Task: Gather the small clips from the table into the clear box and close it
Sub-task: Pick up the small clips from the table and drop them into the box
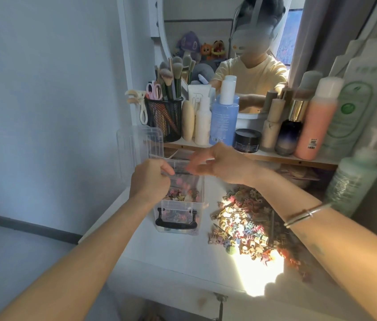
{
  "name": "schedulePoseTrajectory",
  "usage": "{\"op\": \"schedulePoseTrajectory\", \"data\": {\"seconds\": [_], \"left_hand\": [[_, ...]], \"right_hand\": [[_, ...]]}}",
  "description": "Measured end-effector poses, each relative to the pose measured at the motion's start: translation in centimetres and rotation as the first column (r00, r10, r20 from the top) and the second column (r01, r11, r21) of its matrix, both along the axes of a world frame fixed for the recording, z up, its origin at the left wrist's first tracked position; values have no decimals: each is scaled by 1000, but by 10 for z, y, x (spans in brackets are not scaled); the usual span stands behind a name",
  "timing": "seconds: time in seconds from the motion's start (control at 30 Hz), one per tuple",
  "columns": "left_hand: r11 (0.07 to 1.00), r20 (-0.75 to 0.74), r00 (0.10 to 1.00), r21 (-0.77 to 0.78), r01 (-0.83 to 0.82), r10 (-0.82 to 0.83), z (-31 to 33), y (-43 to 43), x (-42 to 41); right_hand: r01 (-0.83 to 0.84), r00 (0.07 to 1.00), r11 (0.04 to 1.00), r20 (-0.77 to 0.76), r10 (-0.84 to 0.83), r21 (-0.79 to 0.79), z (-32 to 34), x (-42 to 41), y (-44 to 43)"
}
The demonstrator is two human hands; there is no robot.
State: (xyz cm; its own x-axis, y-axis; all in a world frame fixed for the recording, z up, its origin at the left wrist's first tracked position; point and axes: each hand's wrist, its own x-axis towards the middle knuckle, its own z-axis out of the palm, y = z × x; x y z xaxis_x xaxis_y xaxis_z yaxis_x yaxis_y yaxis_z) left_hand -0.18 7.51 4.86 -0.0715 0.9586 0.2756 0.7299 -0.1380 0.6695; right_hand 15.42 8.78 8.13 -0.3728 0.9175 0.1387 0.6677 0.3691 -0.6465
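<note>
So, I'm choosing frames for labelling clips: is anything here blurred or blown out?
Head view: the right hand over the clear box is smeared by motion; a sun patch blows out the near edge of the clip pile on the table; the bottles at the right edge bow from the wide lens.

Dim bluish light; sun glare on clips (240,228); warped edges
</note>
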Motion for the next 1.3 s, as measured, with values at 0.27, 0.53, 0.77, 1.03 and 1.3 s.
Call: {"op": "schedulePoseTrajectory", "data": {"seconds": [0.27, 0.53, 0.77, 1.03, 1.3], "left_hand": [[1000, 11, 1000, 0, 1, -1, -2, 1, 0], [1000, 2, 1000, -4, 8, -8, -4, 2, 0], [1000, -5, 1000, -2, 17, -17, -4, 2, 0], [1000, -16, 1000, 2, 18, -18, -5, 2, 0], [1000, -23, 999, -1, 25, -25, -3, -3, 4]], "right_hand": [[91, 858, 966, 512, 48, -243, -39, 42, -7], [-4, 792, 994, 606, 72, -113, -59, 17, -6], [26, 839, 999, 544, -3, -34, -64, 25, -2], [34, 992, 997, 123, -42, 65, 8, 46, -11], [-22, 975, 986, 220, -15, 164, 3, 7, -3]]}}
